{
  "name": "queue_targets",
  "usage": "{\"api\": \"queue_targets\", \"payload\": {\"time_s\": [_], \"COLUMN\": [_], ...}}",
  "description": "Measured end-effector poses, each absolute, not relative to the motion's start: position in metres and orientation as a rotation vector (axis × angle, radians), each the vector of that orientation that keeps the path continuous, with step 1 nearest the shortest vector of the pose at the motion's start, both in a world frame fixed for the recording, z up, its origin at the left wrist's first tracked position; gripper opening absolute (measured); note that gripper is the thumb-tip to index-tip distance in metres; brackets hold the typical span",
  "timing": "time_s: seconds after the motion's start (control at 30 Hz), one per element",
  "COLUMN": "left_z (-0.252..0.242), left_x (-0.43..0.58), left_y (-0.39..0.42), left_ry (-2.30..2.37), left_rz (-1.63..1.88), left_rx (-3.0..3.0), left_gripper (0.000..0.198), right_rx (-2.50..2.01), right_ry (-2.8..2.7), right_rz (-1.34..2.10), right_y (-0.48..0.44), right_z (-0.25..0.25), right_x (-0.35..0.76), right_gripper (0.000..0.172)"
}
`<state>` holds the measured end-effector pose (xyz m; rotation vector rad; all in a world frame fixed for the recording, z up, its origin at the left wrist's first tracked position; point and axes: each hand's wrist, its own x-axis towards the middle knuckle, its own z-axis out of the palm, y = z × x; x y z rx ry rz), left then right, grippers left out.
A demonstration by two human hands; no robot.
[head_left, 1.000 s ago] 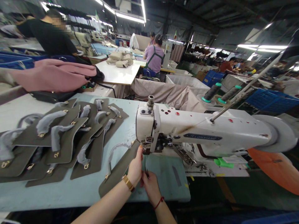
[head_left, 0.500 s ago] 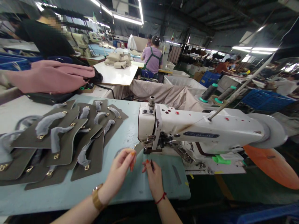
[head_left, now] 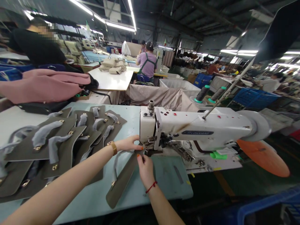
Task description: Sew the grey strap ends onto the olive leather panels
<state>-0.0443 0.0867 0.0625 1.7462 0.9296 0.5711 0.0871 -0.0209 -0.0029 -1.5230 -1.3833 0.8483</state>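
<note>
A grey-brown bag panel [head_left: 124,181] lies slanted under the head of the white sewing machine [head_left: 173,125]. It carries a handle [head_left: 115,165] wrapped in clear plastic, with a gold-coloured metal fitting at its near end. My left hand [head_left: 128,143] reaches over the panel's far end, thumb and fingers apart. Its fingertips pass partly behind the machine head. Close to the needle area, my right hand [head_left: 145,167] is closed in a pinch by the panel's right edge. A small dark bit shows at its fingertips, too little to name.
Several similar panels with wrapped handles [head_left: 63,147] overlap on the left of the blue-green tabletop [head_left: 93,195]. Pink material [head_left: 44,82] sits behind them. Two dark thread cones [head_left: 202,93] stand behind the machine. Co-workers sit farther back, one in a purple top [head_left: 147,64].
A panel with a handle now lies slanted in front of the machine head. My left hand has moved forward to the head, its pinch now opened out. My right hand has shifted slightly left and forward.
</note>
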Motion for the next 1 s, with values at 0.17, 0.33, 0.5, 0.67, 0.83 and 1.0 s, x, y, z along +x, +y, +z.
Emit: {"api": "queue_targets", "payload": {"time_s": [0.17, 0.33, 0.5, 0.67, 0.83, 1.0], "left_z": [0.062, 0.054, 0.052, 0.051, 0.048, 0.047], "left_x": [-0.040, -0.039, -0.038, -0.035, -0.031, -0.032], "left_y": [0.087, 0.085, 0.082, 0.072, 0.066, 0.065], "left_ry": [0.809, 0.873, 0.932, 0.964, 0.954, 0.911], "left_rz": [0.456, 0.465, 0.423, 0.481, 0.558, 0.545], "left_rx": [1.751, 1.788, 1.835, 1.812, 1.751, 1.716], "left_gripper": [0.035, 0.035, 0.044, 0.045, 0.043, 0.039], "right_rx": [-1.525, -1.507, -1.448, -1.400, -1.387, -1.395], "right_ry": [-1.375, -1.386, -1.378, -1.369, -1.359, -1.302], "right_rz": [0.832, 0.854, 0.931, 0.989, 1.040, 1.088], "right_y": [-0.021, -0.019, -0.019, -0.022, -0.022, -0.023], "right_z": [-0.007, -0.008, -0.004, 0.000, -0.001, -0.002], "right_x": [0.088, 0.089, 0.095, 0.103, 0.109, 0.111], "right_gripper": [0.035, 0.036, 0.037, 0.037, 0.036, 0.036]}}
